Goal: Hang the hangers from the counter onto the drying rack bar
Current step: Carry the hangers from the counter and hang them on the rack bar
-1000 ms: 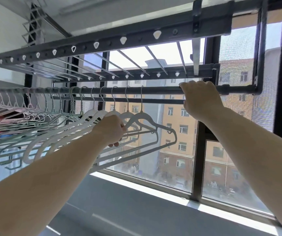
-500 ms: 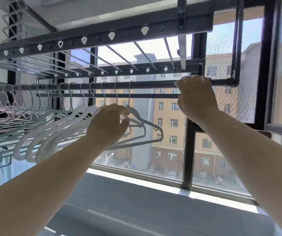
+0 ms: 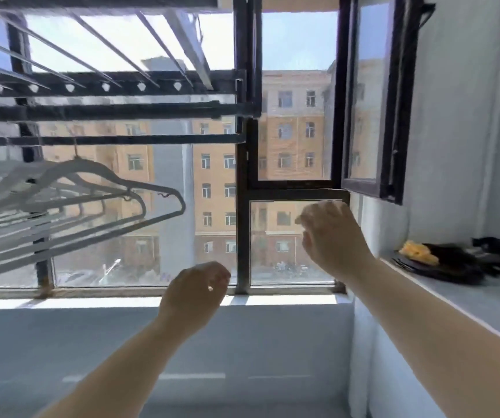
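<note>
White hangers (image 3: 76, 182) hang on the rack bar (image 3: 152, 139) at left. The left hand (image 3: 194, 292) and right hand (image 3: 333, 236) hover loosely curled, holding nothing. A dark pile (image 3: 454, 263) lies on the desk (image 3: 469, 300).

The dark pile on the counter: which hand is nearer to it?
Right. The right hand hangs left of the dark pile; the left hand is lower and farther left.

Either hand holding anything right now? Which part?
Nothing is held. The left hand and right hand are both in the air, fingers loosely curled, clear of the hangers.
</note>
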Demonstrator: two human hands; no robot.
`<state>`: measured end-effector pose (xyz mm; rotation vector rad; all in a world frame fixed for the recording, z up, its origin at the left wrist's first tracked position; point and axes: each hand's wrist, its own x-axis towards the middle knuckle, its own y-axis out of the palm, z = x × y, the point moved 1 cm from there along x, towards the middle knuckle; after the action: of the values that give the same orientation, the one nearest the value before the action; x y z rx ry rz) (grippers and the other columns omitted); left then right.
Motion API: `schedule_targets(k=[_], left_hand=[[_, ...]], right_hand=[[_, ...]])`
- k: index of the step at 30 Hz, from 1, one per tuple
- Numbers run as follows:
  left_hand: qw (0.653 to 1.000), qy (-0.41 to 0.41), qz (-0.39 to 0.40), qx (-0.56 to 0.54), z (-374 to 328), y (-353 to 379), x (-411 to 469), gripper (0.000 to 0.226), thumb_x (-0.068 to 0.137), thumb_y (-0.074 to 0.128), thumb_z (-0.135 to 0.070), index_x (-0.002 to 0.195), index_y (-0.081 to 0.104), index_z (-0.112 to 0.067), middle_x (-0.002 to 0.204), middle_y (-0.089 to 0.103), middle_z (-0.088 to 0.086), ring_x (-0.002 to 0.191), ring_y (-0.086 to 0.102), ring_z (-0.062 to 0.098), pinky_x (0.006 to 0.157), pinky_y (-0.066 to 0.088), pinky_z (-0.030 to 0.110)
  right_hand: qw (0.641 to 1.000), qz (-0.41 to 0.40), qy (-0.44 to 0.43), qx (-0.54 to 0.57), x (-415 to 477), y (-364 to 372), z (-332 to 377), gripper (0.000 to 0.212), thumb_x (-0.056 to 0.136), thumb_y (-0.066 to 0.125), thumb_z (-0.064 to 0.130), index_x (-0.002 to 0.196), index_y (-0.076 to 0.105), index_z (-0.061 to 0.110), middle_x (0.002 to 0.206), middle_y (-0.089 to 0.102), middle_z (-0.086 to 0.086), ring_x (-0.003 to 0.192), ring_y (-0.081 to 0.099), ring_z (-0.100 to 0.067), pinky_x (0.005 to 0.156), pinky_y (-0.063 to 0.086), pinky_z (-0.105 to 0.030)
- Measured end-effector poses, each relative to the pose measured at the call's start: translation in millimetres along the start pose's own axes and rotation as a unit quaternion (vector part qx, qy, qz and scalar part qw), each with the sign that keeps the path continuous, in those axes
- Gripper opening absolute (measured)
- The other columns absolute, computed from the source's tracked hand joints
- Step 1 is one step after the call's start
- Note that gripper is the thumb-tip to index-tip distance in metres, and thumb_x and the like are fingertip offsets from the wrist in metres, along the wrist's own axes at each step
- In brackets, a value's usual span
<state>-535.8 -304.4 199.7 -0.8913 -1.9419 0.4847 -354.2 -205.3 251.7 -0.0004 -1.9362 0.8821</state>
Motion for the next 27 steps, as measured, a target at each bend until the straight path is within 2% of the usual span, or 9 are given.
schedule_targets(k=[3,5,8,10,12,15,21,24,27], left_hand=[[0.999,-0.007,0.036,-0.034,-33,60,9,0.018,0.086,0.052,-0.018,0.083,0.065,-0.030,0.074,0.059,-0.015,0.075,0.058,0.010,0.062,0.041,0.018],[0.996,0.000,0.068,-0.049,-60,104,11,0.019,0.086,0.052,-0.019,0.079,0.063,-0.032,0.073,0.058,-0.015,0.070,0.056,0.009,0.053,0.036,0.010],[0.989,0.001,0.127,-0.081,-105,172,9,0.025,0.086,0.052,-0.017,0.070,0.059,-0.035,0.075,0.064,-0.007,0.068,0.058,0.014,0.059,0.043,0.018],[0.980,0.004,0.166,-0.107,-137,215,3,0.026,0.086,0.051,-0.018,0.068,0.057,-0.036,0.078,0.065,-0.004,0.068,0.057,0.017,0.064,0.044,0.025],[0.971,0.020,0.203,-0.122,-168,256,-3,0.020,0.087,0.050,-0.015,0.081,0.063,-0.029,0.087,0.068,-0.002,0.072,0.056,0.016,0.067,0.043,0.024],[0.959,0.043,0.248,-0.131,-214,310,-14,0.022,0.088,0.045,-0.014,0.095,0.064,-0.023,0.092,0.069,0.000,0.080,0.062,0.018,0.072,0.047,0.026],[0.928,0.059,0.322,-0.178,-294,398,-51,0.021,0.087,0.046,-0.014,0.095,0.065,-0.021,0.095,0.068,0.000,0.087,0.063,0.021,0.072,0.047,0.025],[0.916,0.079,0.357,-0.167,-320,429,-69,0.022,0.087,0.044,-0.016,0.094,0.064,-0.021,0.093,0.068,-0.002,0.087,0.062,0.021,0.075,0.048,0.026],[0.912,0.112,0.365,-0.147,-338,454,-74,0.023,0.088,0.042,-0.020,0.096,0.063,-0.024,0.097,0.066,-0.006,0.088,0.061,0.016,0.075,0.046,0.022]], right_hand=[[0.997,0.033,0.059,-0.021,-53,16,-66,0.020,0.054,0.075,-0.006,0.070,0.069,0.004,0.069,0.067,-0.011,0.068,0.065,-0.032,0.067,0.052,-0.041],[0.990,0.088,0.103,-0.040,-94,25,-116,0.021,0.053,0.074,-0.005,0.069,0.069,0.007,0.066,0.065,-0.009,0.066,0.063,-0.030,0.066,0.050,-0.037],[0.954,0.214,0.195,-0.080,-163,35,-198,0.027,0.081,0.050,0.011,0.106,0.061,0.016,0.105,0.061,-0.003,0.102,0.053,-0.023,0.087,0.035,-0.030],[0.926,0.253,0.262,-0.095,-211,32,-248,0.029,0.087,0.041,0.017,0.112,0.055,0.021,0.115,0.056,0.003,0.110,0.048,-0.018,0.086,0.033,-0.027],[0.897,0.278,0.322,-0.121,-255,23,-285,0.027,0.089,0.041,0.022,0.112,0.054,0.023,0.118,0.056,0.004,0.113,0.047,-0.017,0.087,0.033,-0.026],[0.851,0.304,0.402,-0.145,-316,10,-329,0.027,0.091,0.039,0.022,0.114,0.053,0.021,0.122,0.055,0.003,0.115,0.047,-0.019,0.089,0.035,-0.027],[0.768,0.333,0.523,-0.162,-415,-14,-381,0.038,0.094,0.034,0.024,0.131,0.037,0.017,0.134,0.045,0.000,0.122,0.042,-0.019,0.095,0.037,-0.026],[0.729,0.315,0.581,-0.179,-443,-18,-391,0.032,0.094,0.034,0.025,0.122,0.045,0.012,0.127,0.051,-0.004,0.118,0.045,-0.022,0.093,0.039,-0.028],[0.723,0.303,0.587,-0.203,-452,-10,-389,0.030,0.093,0.033,0.025,0.112,0.053,0.013,0.119,0.057,-0.003,0.115,0.049,-0.020,0.090,0.038,-0.028]])
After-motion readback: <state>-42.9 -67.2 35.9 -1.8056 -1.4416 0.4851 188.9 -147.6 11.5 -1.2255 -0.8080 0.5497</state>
